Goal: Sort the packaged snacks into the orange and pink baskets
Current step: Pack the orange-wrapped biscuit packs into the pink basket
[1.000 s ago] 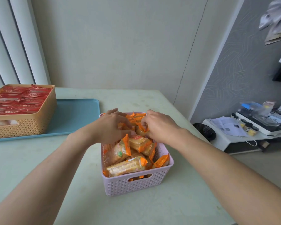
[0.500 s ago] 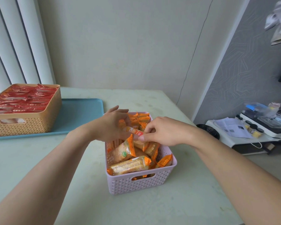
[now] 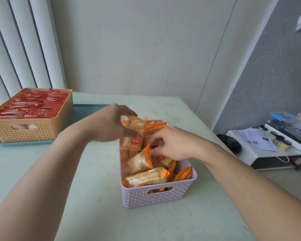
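Left hand [image 3: 109, 124] pinches an orange snack pack [image 3: 135, 132] upright over the pink basket [image 3: 156, 195], right hand [image 3: 170, 145] curled, fingertips among the packs, grip unclear.

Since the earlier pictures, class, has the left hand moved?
Yes. The left hand has risen above the pink basket rim, holding an orange snack packet.

You can read one mark only: white "151亿" or similar on the red label of the orange snack packet [image 3: 135, 134] that the left hand [image 3: 109, 125] holds upright over the pink basket [image 3: 156, 197]; the last character is blurred, so don't trust it. A green round logo sits on another packet [image 3: 137, 164] in the basket, its text too small to read. Print on the red packets [image 3: 33, 105] in the orange basket [image 3: 30, 129] and on the papers [image 3: 255, 138] at right is illegible.
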`<act>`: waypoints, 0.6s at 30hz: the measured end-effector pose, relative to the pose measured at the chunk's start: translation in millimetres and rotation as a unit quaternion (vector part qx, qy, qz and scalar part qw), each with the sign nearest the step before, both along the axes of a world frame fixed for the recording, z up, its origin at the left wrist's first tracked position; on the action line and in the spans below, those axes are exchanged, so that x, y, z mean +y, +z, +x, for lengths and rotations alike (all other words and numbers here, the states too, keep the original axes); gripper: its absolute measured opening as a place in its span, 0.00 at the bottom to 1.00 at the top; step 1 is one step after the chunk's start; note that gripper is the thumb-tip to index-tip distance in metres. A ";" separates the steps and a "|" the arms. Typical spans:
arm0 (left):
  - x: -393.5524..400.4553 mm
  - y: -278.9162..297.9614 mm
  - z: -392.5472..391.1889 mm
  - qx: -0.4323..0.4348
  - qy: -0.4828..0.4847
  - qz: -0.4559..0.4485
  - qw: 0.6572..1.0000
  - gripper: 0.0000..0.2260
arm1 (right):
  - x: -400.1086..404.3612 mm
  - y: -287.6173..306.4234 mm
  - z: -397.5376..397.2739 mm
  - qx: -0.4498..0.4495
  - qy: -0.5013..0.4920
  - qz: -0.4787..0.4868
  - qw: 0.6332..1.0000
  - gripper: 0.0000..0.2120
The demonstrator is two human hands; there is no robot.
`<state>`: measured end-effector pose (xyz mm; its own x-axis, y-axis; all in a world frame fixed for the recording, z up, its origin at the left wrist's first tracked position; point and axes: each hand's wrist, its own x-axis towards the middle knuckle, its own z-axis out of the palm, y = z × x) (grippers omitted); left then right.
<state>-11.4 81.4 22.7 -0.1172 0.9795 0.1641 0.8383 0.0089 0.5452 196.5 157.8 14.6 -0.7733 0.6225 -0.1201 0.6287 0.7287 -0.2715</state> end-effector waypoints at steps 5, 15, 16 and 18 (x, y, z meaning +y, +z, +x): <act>12.3 -20.8 11.5 0.128 -0.017 -0.053 0.990 0.21 | 0.5 -2.7 4.1 -0.133 -0.019 0.008 0.991 0.16; 15.4 -36.5 26.1 0.097 0.005 -0.048 0.994 0.20 | -2.4 13.5 -0.5 -0.173 -0.015 -0.014 0.985 0.36; 13.2 -31.2 20.8 0.097 0.005 -0.052 0.994 0.21 | 1.2 15.5 2.2 -0.155 -0.017 -0.015 0.988 0.38; 6.1 -17.3 8.0 0.073 0.031 -0.042 0.996 0.20 | 12.2 20.9 9.6 -0.066 -0.041 -0.012 0.997 0.38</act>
<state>-3.5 87.6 5.3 -0.1587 0.9821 0.1009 0.9046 0.1037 0.4134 206.1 169.9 35.5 -0.6962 0.6788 -0.2335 0.7176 0.6673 -0.1997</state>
